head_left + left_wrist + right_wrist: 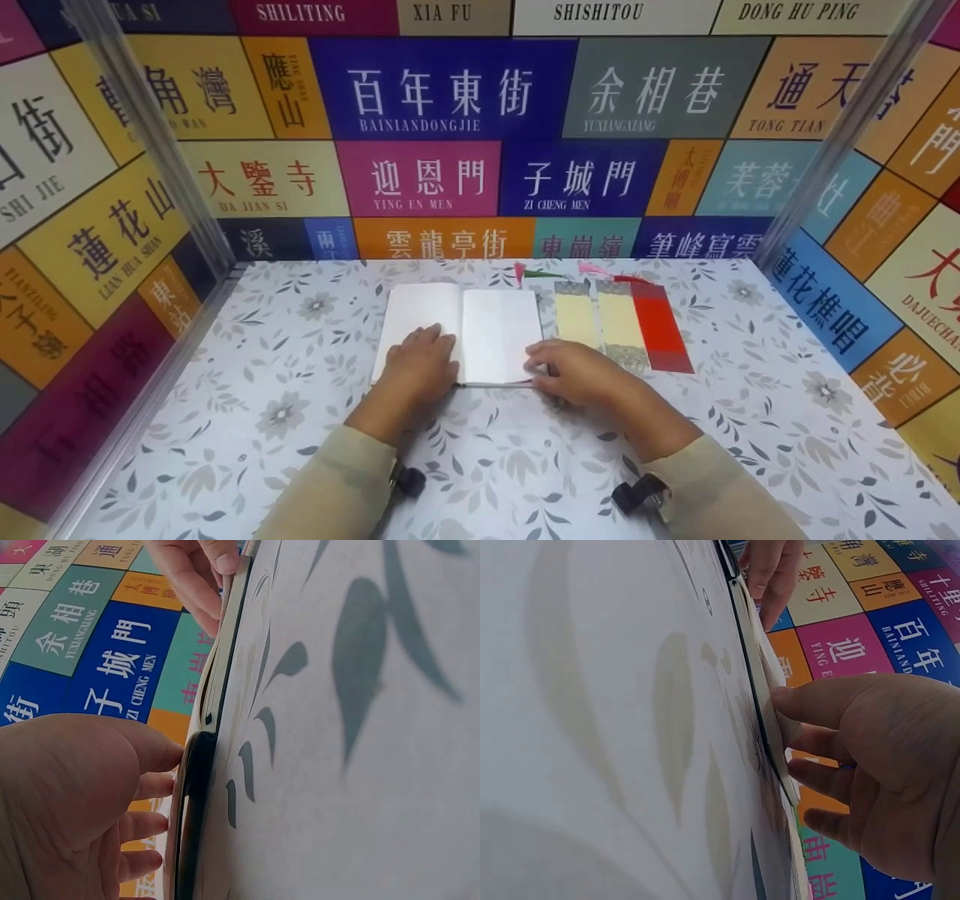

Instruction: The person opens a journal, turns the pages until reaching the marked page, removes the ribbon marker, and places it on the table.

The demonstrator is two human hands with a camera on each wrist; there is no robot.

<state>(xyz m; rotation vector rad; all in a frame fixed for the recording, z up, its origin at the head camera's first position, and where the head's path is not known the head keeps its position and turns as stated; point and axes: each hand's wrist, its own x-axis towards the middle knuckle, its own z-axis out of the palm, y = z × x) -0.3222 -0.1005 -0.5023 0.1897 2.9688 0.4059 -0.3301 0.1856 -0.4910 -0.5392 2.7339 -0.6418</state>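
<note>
An open notebook with blank white pages (501, 330) lies on the patterned tabletop. My left hand (421, 361) rests on its left page, fingers relaxed and fairly straight; in the left wrist view the thumb of that hand (82, 795) reaches the notebook's near edge. At the lower right corner my right hand (581, 371) pinches the page edge between thumb and bent fingers. The right wrist view shows this hand (877, 772) with its thumb tip against the pages, which curl up slightly there. A dark cover (196, 780) shows beneath the pages.
Right of the notebook lie two cream bookmarks, one nearer (574, 315) and one farther (621, 322), and a red bookmark (661, 330), with tassels (544, 274) at their tops. Clear panels (847, 135) and colourful sign-printed walls (442, 90) enclose the table (285, 465).
</note>
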